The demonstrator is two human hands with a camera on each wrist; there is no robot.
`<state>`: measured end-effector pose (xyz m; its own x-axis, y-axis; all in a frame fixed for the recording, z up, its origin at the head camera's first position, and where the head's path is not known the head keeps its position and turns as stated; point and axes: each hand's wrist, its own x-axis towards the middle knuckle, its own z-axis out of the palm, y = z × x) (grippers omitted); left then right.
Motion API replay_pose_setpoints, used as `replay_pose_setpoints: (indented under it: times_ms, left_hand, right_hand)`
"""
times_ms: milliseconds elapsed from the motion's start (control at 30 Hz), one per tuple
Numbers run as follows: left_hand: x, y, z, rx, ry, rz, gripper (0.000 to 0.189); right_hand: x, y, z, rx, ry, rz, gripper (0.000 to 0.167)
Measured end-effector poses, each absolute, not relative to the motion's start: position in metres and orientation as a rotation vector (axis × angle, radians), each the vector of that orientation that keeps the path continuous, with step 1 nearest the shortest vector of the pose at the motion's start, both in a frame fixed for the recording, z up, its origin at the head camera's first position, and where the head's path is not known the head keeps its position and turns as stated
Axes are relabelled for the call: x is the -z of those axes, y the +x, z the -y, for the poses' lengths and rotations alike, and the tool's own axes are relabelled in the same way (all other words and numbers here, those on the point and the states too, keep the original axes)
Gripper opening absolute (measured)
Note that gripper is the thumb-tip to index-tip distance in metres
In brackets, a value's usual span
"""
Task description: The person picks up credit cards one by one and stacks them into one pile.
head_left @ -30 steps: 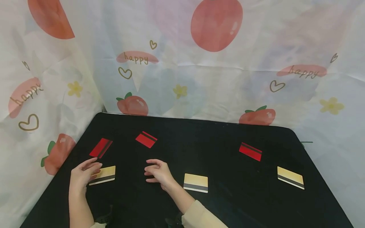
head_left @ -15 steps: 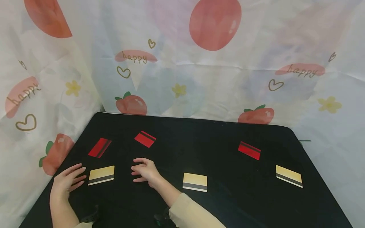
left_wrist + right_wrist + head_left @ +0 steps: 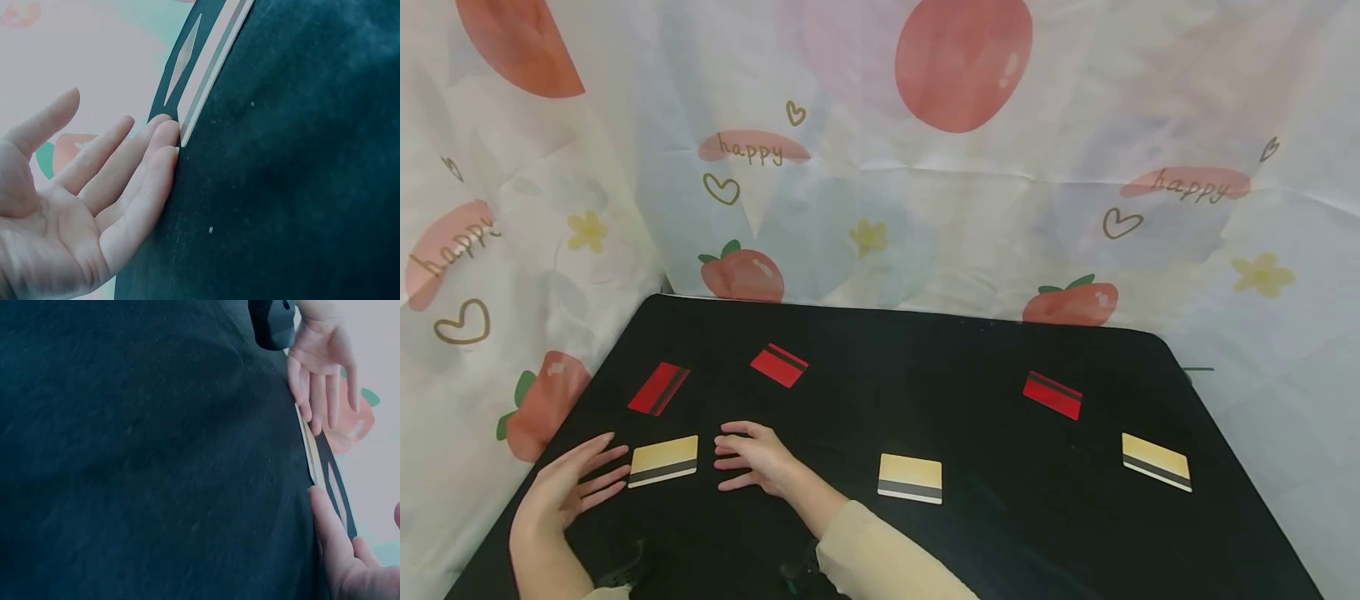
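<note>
On the black table lies a gold card point(image 3: 664, 461) with a dark stripe, flat between the two hands. My left hand point(image 3: 568, 483) is at its left edge with fingers extended; in the left wrist view the fingertips point(image 3: 167, 140) come right up to the card's corner point(image 3: 203, 87). My right hand point(image 3: 756, 458) stands just right of the same card, fingers loosely bent and holding nothing. From the right wrist view, both the right hand point(image 3: 344, 556) and the left hand point(image 3: 322, 356) show at opposite ends of the card point(image 3: 311, 450).
Behind the gold card lie a red striped card point(image 3: 658, 389) and a second red card point(image 3: 779, 365). Farther right are another gold card point(image 3: 910, 478), a red card point(image 3: 1052, 395) and a gold card point(image 3: 1157, 462). A printed curtain point(image 3: 850, 192) surrounds the black table point(image 3: 1000, 533).
The left hand, which overlapped the leftmost gold card, has shifted left to its outer edge. My right hand has moved left toward that card. The cards keep their places.
</note>
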<state>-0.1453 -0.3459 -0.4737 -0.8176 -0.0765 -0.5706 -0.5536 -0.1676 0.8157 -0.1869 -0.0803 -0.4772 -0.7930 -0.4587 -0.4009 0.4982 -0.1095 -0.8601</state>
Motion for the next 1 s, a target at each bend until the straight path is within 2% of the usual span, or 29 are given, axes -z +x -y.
replay_pose_setpoints:
  times_ms: [267,433,667,867,1000]
  left_hand:
    - [0.474,-0.147,0.335,-2.063,-0.665,-1.771,0.081]
    - [0.472,-0.148,0.330,-2.054,-0.697,-1.792,0.072]
    - [0.471,-0.149,0.321,-2.086,-0.774,-1.818,0.073]
    - [0.470,-0.150,0.315,-2.047,-0.810,-1.909,0.058]
    - [0.471,-0.151,0.312,-2.025,-0.887,-1.963,0.028]
  right_hand:
    - [0.479,-0.187,0.090,1.960,0.082,-1.461,0.034]
    - [0.482,-0.189,0.088,1.959,0.093,-1.405,0.034]
    - [0.485,-0.191,0.085,1.975,0.075,-1.349,0.037]
    - [0.485,-0.190,0.083,1.981,0.073,-1.329,0.039]
    - [0.485,-0.190,0.082,1.986,0.078,-1.314,0.040]
